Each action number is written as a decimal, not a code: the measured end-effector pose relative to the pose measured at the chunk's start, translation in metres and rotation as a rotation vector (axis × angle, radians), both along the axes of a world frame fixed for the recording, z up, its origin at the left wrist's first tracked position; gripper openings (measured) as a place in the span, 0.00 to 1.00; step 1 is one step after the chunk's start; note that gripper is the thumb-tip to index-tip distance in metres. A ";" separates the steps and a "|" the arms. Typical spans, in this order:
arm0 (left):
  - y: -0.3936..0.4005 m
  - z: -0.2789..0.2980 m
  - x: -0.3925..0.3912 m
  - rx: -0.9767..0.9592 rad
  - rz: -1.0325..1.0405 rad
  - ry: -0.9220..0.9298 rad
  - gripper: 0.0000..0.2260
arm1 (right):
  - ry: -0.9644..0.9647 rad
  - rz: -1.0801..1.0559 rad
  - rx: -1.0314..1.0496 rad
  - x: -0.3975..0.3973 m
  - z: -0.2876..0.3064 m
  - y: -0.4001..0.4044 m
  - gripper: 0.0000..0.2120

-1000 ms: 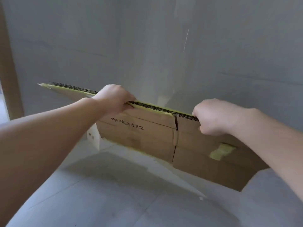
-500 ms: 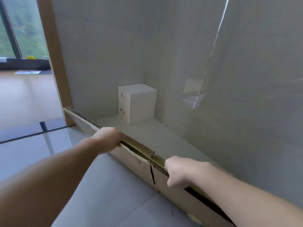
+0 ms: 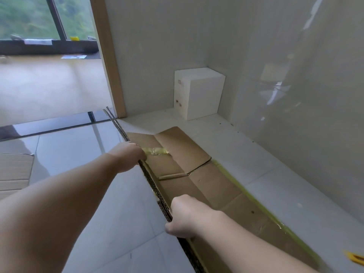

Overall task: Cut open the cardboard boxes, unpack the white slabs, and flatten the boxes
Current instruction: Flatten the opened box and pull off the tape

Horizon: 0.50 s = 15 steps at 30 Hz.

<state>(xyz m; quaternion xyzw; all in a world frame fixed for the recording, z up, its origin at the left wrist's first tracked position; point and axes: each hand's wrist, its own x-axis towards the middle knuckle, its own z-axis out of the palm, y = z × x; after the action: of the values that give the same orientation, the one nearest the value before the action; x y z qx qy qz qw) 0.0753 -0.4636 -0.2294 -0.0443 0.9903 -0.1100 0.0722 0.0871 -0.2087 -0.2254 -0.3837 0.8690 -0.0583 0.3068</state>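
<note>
Hands, left [image 3: 129, 156] and right [image 3: 182, 216], both gripping flattened, empty cardboard box [image 3: 199, 180] edge

Flattened brown cardboard box [image 3: 199, 180]: lies along the pale tiled floor [image 3: 82, 174] beside the right-hand wall [image 3: 305, 95], its near long edge gripped by both hands, left hand [image 3: 129, 157] farther along it, right hand [image 3: 182, 215] nearer the camera. White rectangular slab block [image 3: 199, 93]: stands in the corner behind the box, apart from it. Second flat brown cardboard sheet [image 3: 13, 172]: on the floor at far left, with the wooden door frame [image 3: 107, 56] behind the box's far end.
</note>
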 end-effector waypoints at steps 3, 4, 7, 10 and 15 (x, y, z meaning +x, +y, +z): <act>-0.012 -0.018 0.015 0.090 0.137 -0.156 0.22 | -0.150 -0.038 -0.044 0.004 -0.015 -0.011 0.21; -0.016 -0.024 0.021 0.092 0.178 -0.183 0.24 | -0.142 -0.028 -0.052 0.004 -0.020 -0.012 0.29; -0.027 -0.035 0.037 0.085 0.257 -0.200 0.29 | -0.064 0.012 -0.037 0.001 -0.031 -0.007 0.34; -0.027 -0.049 0.043 0.120 0.282 -0.225 0.24 | -0.017 0.016 0.027 -0.008 -0.046 0.003 0.29; -0.001 -0.080 0.032 0.114 0.134 -0.233 0.25 | -0.006 -0.021 0.090 -0.015 -0.080 0.014 0.29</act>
<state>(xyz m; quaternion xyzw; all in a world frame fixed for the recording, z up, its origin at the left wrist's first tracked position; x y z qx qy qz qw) 0.1072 -0.4647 -0.3099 -0.0930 0.9747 -0.0530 0.1964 0.0719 -0.1943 -0.3054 -0.3602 0.8739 -0.0235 0.3255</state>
